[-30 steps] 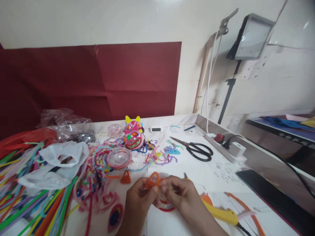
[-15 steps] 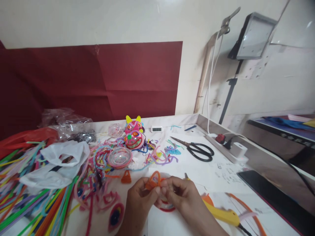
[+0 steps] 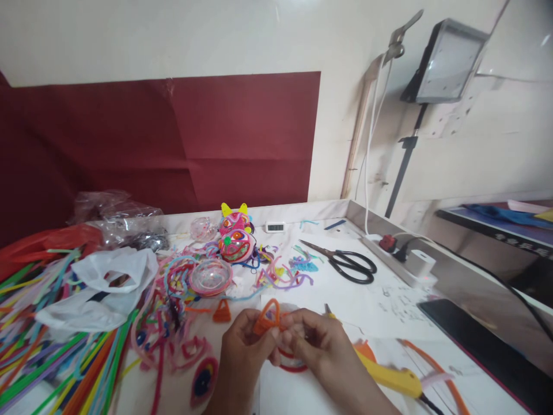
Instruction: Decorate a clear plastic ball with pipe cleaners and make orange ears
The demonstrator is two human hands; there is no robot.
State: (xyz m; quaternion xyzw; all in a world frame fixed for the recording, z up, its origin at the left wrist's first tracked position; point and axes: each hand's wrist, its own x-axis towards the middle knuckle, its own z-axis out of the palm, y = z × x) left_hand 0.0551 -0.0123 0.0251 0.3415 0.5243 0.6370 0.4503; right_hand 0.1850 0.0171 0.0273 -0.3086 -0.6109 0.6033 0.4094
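Observation:
An orange pipe cleaner [image 3: 270, 314], bent into a loop with wound strands at its base, is pinched between both hands. My left hand [image 3: 248, 340] grips its left side with thumb and fingers. From the right, my right hand [image 3: 317, 340] pinches the same piece near its lower end; the fingertips partly hide it. Below the hands, a round clear piece with a red rim [image 3: 294, 363] lies on white paper, partly covered. A small orange triangular piece [image 3: 222, 311] rests left of my hands. Right of my right hand is a yellow-handled glue gun [image 3: 391, 374].
Black-handled scissors [image 3: 352, 265] lie behind my hands. Colourful pipe cleaners [image 3: 82, 357] and a white plastic bag [image 3: 108, 288] fill the left. A clear dish [image 3: 211, 278] and decorated masks [image 3: 237, 245] stand farther back. A power strip [image 3: 400, 262] and black phone-like slab [image 3: 479, 351] are right.
The orange loop has tilted slightly to the left in my fingers. Both hands have shifted only a little and keep their pinch.

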